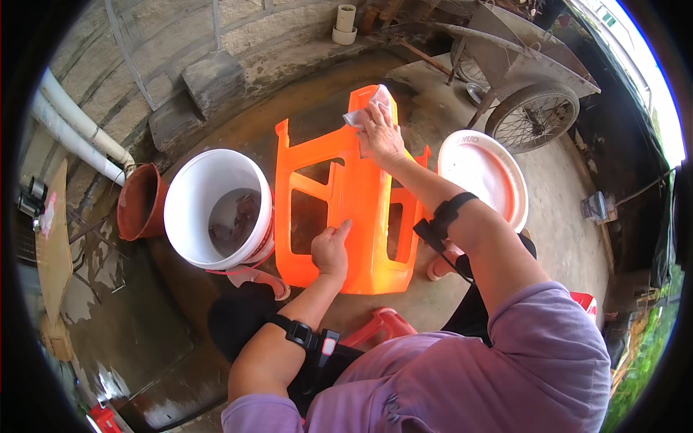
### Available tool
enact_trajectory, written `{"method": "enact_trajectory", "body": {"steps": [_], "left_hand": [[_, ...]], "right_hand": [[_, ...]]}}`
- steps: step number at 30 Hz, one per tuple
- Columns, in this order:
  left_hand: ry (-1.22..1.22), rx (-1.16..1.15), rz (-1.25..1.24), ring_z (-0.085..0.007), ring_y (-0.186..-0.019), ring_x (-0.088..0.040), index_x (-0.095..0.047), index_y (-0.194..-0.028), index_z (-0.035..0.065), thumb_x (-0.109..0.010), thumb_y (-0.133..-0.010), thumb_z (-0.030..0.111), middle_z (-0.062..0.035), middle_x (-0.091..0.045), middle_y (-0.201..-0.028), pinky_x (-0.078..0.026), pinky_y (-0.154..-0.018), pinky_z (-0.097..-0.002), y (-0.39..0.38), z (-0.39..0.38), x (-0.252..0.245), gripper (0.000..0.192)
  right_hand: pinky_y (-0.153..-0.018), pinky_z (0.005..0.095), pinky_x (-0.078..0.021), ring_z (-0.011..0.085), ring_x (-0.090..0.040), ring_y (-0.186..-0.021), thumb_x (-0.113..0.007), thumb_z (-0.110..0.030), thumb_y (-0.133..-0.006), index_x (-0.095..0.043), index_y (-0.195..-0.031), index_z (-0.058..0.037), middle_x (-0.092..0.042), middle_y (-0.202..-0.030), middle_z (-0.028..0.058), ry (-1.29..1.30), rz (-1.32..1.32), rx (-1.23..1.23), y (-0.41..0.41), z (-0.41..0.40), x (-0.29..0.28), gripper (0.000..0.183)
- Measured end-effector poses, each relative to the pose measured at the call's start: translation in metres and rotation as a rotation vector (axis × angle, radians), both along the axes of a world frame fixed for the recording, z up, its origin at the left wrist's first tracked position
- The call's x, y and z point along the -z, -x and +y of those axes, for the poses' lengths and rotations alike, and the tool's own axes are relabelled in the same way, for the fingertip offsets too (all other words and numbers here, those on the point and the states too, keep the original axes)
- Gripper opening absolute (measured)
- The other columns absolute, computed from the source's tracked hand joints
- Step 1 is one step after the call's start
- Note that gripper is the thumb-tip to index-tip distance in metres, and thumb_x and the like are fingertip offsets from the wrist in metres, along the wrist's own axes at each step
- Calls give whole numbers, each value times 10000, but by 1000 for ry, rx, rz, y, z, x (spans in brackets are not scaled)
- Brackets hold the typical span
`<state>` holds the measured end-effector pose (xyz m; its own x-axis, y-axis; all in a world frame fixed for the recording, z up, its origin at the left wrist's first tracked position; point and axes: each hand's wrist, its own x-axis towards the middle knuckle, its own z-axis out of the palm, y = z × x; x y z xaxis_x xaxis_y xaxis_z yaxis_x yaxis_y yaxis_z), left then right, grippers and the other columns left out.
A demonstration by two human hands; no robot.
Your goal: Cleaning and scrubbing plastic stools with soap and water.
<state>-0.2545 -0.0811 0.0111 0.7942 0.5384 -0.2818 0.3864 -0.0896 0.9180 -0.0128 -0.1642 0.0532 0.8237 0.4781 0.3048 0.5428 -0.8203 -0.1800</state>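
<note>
An orange plastic stool (pixel 360 216) lies tipped on its side before me, its legs pointing away. My left hand (pixel 330 250) grips the edge of a leg opening on its near left part, thumb laid on the orange surface. Toward the far end of a leg, my right hand (pixel 381 135) presses a pale, damp-looking cloth (pixel 381 97) against the plastic. Part of the cloth is hidden under my fingers. Left of the stool stands a white plastic bucket (pixel 181 211) with murky water and dark cloth-like material inside.
A white round lid or basin (pixel 452 142) lies to the right. Behind it stands a metal handcart (pixel 536 65) with spoked wheels. A reddish-brown bucket (pixel 132 216) is by the pipes (pixel 81 143) at left. Concrete blocks (pixel 214 81) line the wall. A red stool (pixel 381 325) is beneath me.
</note>
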Motion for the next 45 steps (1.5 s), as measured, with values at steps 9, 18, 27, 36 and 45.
{"method": "enact_trajectory", "body": {"steps": [9, 18, 27, 36, 45], "left_hand": [[59, -126, -165, -274, -592, -456, -607, -701, -33, -575, -905, 519, -159, -496, -592, -380, -621, -406, 10, 3, 38, 589], [3, -52, -164, -257, -606, -499, -597, -709, -27, -533, -938, 505, -142, -516, -609, -397, -633, -388, 8, 0, 43, 582], [-54, 28, -12, -345, -630, -530, -608, -713, -8, -509, -932, 538, -200, -554, -638, -397, -625, -439, 17, -5, 33, 597], [-24, -9, -30, -299, -567, -470, -574, -655, -16, -582, -910, 501, -170, -487, -575, -379, -589, -407, 13, -2, 28, 576], [93, -9, -45, -272, -561, -451, -550, -630, -21, -638, -875, 468, -156, -462, -561, -362, -585, -390, 17, 2, 22, 554]], "right_hand": [[-1099, 491, -305, 348, -250, -1419, -587, -337, -870, -463, -1384, -75, -276, -1532, 119, -4, -43, -285, 98, -1, 6, 590], [-1094, 433, -289, 263, -363, -1305, -570, -346, -860, -626, -1202, -159, -462, -1337, 40, 119, -171, -128, -30, 43, -10, 394], [-956, 439, -406, 227, -477, -1210, -690, -345, -804, -652, -1141, -202, -600, -1203, 9, 74, -333, -126, -78, 35, -26, 368], [-924, 457, -461, 265, -501, -1224, -780, -316, -703, -631, -1196, -196, -585, -1235, 30, 270, 151, -78, -104, 38, -28, 529], [-1064, 481, -291, 240, -317, -1355, -622, -303, -855, -500, -1366, -141, -386, -1443, 20, 145, -218, -57, -59, -3, -10, 550]]}}
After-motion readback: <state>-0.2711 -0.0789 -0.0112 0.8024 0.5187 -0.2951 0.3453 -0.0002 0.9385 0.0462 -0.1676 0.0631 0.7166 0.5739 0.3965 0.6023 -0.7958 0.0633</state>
